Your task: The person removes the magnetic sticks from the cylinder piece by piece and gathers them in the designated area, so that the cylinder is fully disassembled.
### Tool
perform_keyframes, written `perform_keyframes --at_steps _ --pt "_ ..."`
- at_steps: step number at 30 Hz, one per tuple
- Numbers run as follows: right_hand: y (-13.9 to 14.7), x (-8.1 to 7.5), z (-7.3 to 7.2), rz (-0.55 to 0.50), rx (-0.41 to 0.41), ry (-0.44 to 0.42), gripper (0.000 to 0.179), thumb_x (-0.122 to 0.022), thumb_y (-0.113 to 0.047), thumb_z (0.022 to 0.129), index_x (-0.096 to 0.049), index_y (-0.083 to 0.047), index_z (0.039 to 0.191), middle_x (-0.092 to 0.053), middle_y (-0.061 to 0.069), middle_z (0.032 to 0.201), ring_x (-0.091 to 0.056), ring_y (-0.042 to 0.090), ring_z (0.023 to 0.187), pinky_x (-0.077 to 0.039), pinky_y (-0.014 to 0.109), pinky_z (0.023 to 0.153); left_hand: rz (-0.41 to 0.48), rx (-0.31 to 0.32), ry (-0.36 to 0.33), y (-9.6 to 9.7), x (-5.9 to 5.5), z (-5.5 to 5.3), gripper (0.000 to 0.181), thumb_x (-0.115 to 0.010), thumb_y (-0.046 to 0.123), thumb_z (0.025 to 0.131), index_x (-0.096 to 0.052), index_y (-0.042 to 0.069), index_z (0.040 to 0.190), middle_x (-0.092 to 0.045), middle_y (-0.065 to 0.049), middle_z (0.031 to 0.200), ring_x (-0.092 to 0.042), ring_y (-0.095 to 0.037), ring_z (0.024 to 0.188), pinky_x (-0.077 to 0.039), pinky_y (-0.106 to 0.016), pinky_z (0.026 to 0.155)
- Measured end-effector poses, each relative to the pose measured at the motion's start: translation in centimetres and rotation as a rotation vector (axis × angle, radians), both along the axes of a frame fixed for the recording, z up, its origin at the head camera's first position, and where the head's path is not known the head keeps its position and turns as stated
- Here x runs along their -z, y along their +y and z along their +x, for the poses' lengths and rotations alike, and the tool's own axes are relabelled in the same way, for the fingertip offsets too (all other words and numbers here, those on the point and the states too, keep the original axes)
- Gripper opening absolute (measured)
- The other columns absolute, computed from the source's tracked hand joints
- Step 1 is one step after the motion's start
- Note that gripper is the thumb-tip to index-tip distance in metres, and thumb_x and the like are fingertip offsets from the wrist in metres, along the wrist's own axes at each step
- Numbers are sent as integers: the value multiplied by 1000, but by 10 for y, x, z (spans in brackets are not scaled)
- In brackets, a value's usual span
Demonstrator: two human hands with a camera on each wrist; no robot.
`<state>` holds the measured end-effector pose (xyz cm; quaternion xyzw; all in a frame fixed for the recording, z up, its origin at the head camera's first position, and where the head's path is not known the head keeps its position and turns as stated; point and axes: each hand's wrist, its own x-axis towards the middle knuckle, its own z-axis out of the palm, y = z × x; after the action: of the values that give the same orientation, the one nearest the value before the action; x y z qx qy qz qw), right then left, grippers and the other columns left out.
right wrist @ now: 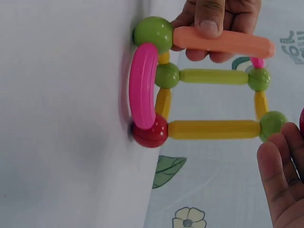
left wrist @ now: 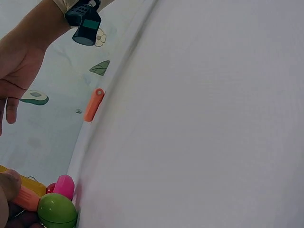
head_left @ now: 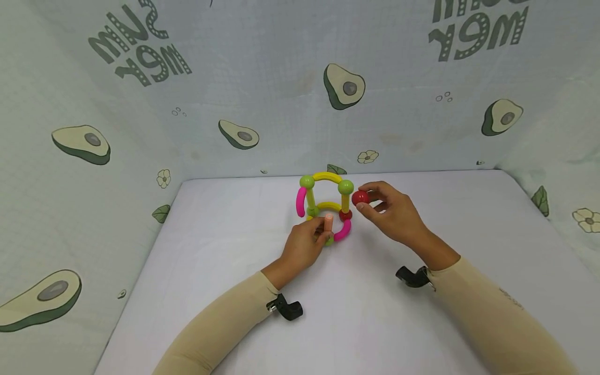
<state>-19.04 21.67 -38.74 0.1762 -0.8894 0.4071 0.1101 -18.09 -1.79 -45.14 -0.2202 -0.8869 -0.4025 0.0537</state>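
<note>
My left hand pinches a straight orange rod between thumb and fingers. The rod stands upright, its lower end against a green ball at the frame's near corner. This magnetic building frame has green and red balls joined by straight and curved rods. A loose-ended pink curved rod hangs from its upper left ball. Just right of the frame, my right hand holds a red ball by the fingertips, apart from the upper right green ball.
A white-covered table lies under the frame, with an avocado-print cloth rising behind it. Another orange rod shows near the table edge in the left wrist view. Black mounts sit at both wrists.
</note>
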Motion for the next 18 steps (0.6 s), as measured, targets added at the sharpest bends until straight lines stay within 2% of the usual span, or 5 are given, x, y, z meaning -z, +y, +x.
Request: perform_keyframes --at_steps 4,8,11,15,18 --pt "11 1 -6 -1 35 -7 38 -74 -17 96 -62 -7 130 -67 9 115 -60 25 105 -48 15 78 4 3 3 0 0 0 31 -75 15 96 -68 3 123 -74 -4 105 -71 -12 92 -55 -19 81" --pt "20 3 -14 28 70 -16 40 -74 -17 96 -62 -4 132 -63 10 116 -58 26 106 -46 12 78 6 5 6 -1 0 0 31 -75 16 96 -68 3 123 -74 -4 106 -71 -12 92 -54 -19 81" --pt "26 4 -21 51 93 -42 41 -74 -18 97 -61 -4 134 -62 11 117 -58 28 107 -49 21 81 5 7 12 -1 1 -1 31 -75 16 96 -68 3 123 -75 -5 106 -71 -12 93 -54 -19 81" --pt "29 5 -30 59 125 -106 47 -73 -22 97 -57 -3 137 -62 15 119 -57 32 111 -52 39 87 1 8 18 -1 2 -2 31 -75 15 96 -67 2 123 -75 -6 107 -72 -15 93 -55 -20 82" --pt "29 7 -37 53 150 -161 50 -73 -24 97 -52 -2 138 -61 16 120 -56 36 112 -52 46 89 3 7 15 -1 2 -2 31 -74 14 96 -67 2 123 -75 -7 107 -72 -16 94 -55 -21 82"
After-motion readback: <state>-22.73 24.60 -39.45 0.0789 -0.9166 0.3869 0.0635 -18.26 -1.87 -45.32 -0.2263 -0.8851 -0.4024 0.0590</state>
